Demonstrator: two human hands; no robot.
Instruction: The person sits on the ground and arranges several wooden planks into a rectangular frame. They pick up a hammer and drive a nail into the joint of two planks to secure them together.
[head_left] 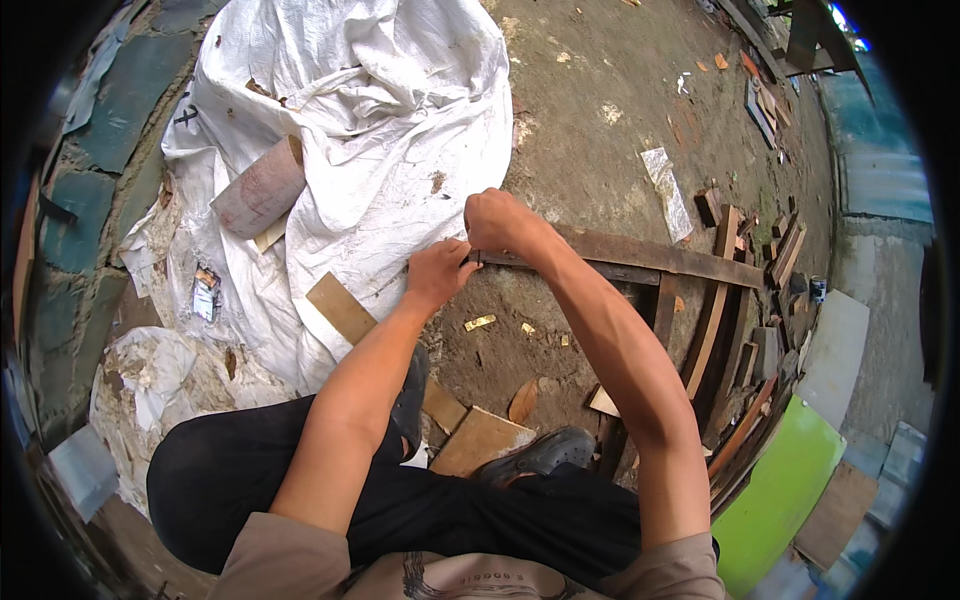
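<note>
Right hand (495,220) is curled into a fist, knuckles up, and I honestly can't tell whether there's anything inside it. Left hand (438,272) sits just below and beside it, thumb and fingers bunched close together. There's a thin dark upright sliver (478,258) right between the two, but it's too small to say what it is or which hand has it, if either.

Both hands are at the left end of a long dark-brown wooden board (690,262), which lies on the bare brown dirt ground (570,120) and runs off to the right. A narrower dark wooden strip (625,272) lies along its near edge. Near its right end the board meets a lighter brown batten (708,340) that runs toward the person.

Progress-wise, I'd say the lumber's laid out crosswise, kinda like a frame, but I can't see whether any joint is actually fixed. With both hands on it, the left end looks unfinished to me.

Further out, the crumpled white woven plastic sheet (400,150) has its lower right edge by the hands, with a rough reddish-grey cylinder (262,187) toward its left edge. A square tan board offcut (482,442) is near the feet, and a lime-green flat panel (780,500) is way off right.
</note>
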